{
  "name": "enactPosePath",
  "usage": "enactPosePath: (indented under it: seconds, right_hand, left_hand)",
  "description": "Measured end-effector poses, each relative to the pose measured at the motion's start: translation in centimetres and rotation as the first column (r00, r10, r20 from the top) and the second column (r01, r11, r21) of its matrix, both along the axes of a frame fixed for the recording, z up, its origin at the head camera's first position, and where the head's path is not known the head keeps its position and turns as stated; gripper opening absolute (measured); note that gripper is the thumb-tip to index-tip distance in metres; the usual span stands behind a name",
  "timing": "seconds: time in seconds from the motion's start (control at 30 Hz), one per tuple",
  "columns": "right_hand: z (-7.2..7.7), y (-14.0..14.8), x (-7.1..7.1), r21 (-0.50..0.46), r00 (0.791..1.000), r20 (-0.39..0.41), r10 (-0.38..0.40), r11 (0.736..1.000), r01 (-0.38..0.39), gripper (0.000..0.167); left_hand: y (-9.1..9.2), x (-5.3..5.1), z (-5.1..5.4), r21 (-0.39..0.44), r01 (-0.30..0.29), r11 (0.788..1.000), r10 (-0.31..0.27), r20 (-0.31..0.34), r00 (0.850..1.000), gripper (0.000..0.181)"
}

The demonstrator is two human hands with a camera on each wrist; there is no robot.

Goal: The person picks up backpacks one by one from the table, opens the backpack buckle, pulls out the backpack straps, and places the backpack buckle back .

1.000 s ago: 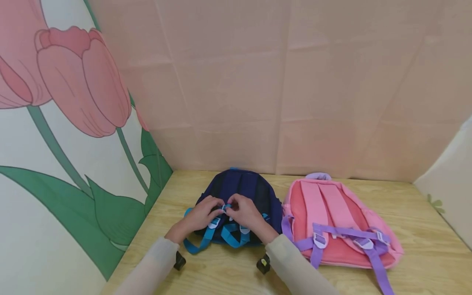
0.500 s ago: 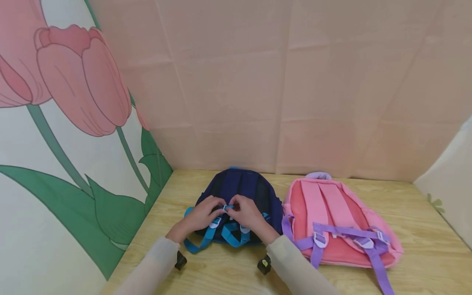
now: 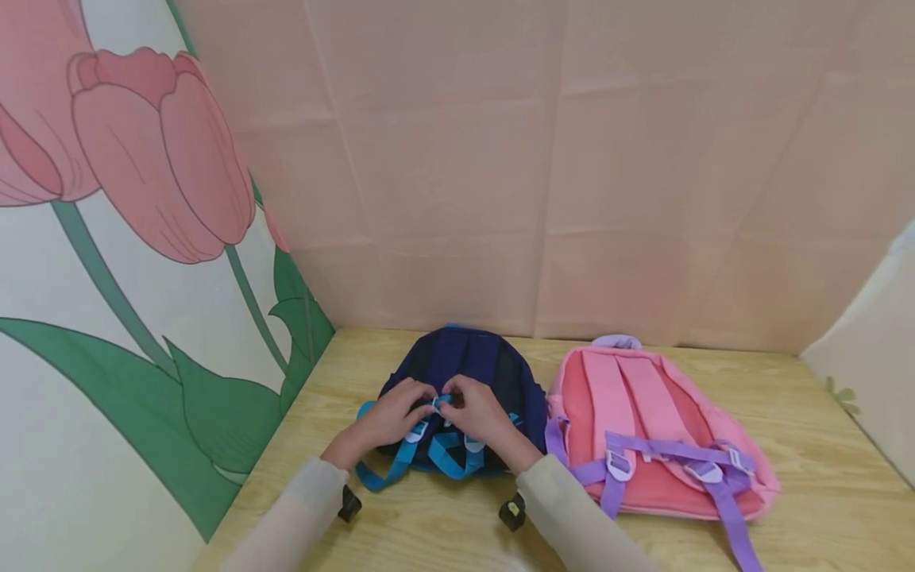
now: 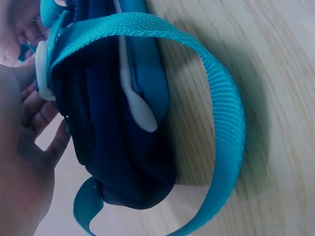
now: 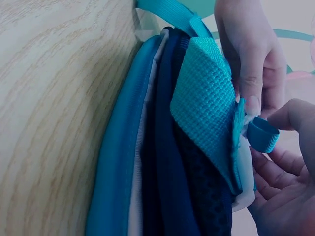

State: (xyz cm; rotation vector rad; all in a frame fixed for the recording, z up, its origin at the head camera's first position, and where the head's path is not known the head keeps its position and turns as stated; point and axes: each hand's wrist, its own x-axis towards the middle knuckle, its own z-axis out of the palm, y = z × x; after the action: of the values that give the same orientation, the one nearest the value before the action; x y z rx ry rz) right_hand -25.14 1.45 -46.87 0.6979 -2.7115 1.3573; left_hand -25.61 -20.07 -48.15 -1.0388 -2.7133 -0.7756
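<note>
A navy backpack [image 3: 465, 349] lies on the table, its back panel and shoulder straps facing up. My left hand [image 3: 393, 411] pinches a small white buckle [image 3: 434, 404] above the lower part of the backpack. Close beside it, my right hand [image 3: 475, 409] pinches the blue webbing strap [image 3: 446, 399] that runs to this buckle. In the right wrist view a short loop of the strap [image 5: 264, 136] stands up between the two hands. Two other white buckles, one of them the strap adjuster [image 4: 44, 71] in the left wrist view, sit lower on blue straps. My fingers partly hide the held buckle.
A pink backpack [image 3: 679, 485] with purple straps [image 3: 736, 524] lies to the right, touching or nearly touching the navy one. A loose blue strap loop [image 3: 386, 481] hangs over the wooden table [image 3: 422, 540]. A pink cloth wall [image 3: 443, 199] rises behind.
</note>
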Motion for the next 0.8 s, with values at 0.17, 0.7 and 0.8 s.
enactPosePath:
  seconds: [0.17,0.7,0.8]
  right_hand:
    - [0.21,-0.13,0.03,0.011,1.0,-0.001,0.012,1.0,-0.012,0.014]
    - [-0.22,0.51,0.21,0.004,0.999,0.031,-0.027,1.0,0.027,0.012]
    - [-0.17,0.49,0.17,0.001,1.0,0.026,-0.014,1.0,0.014,0.012]
  left_hand:
    - [-0.09,-0.13,-0.33,0.003,-0.007,1.0,0.007,0.001,1.0,0.022]
    - [0.11,-0.17,-0.1,-0.005,0.008,1.0,-0.008,-0.028,1.0,0.023]
    - [0.16,-0.13,-0.09,0.001,0.008,1.0,-0.008,-0.031,0.999,0.022]
